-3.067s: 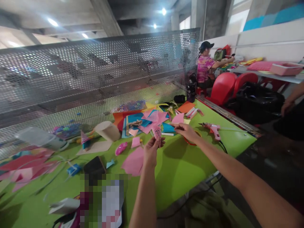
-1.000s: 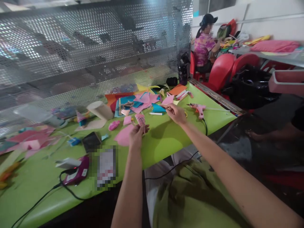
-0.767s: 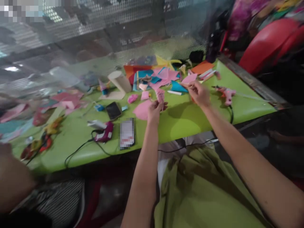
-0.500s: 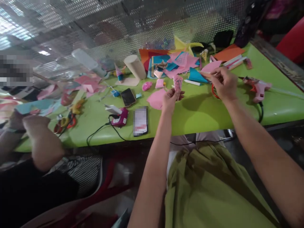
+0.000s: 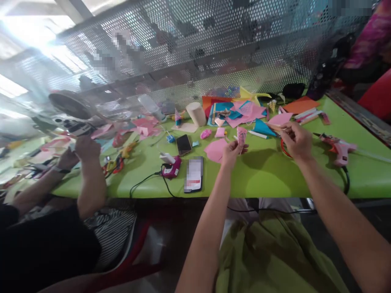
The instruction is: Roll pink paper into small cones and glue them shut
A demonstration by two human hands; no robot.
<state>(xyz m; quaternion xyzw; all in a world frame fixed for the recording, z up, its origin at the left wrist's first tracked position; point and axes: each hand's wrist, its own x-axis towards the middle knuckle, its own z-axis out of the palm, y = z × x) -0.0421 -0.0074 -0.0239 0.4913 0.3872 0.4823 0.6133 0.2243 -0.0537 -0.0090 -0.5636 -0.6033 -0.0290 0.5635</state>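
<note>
"So, how was the pink patterned roll (image 5: 241, 134) held?"

"Roughly upright, pinched in the left hand (image 5: 232, 152), probably lightly to spare its shape. It was at nine o'clock from the right hand (image 5: 297, 140), which was closed on a slim tan piece (image 5: 275, 127), too small to identify."

"And the glue gun (image 5: 340, 150)?"

"About three o'clock from that hand, grip pointing to six, perhaps for easy reach."

"Any brands or writing?"

"None legible: the phone (image 5: 194, 175), at eight o'clock from the left hand, had a blurred screen; the magenta adaptor (image 5: 171, 168) had tiny, unreadable marks."
</note>
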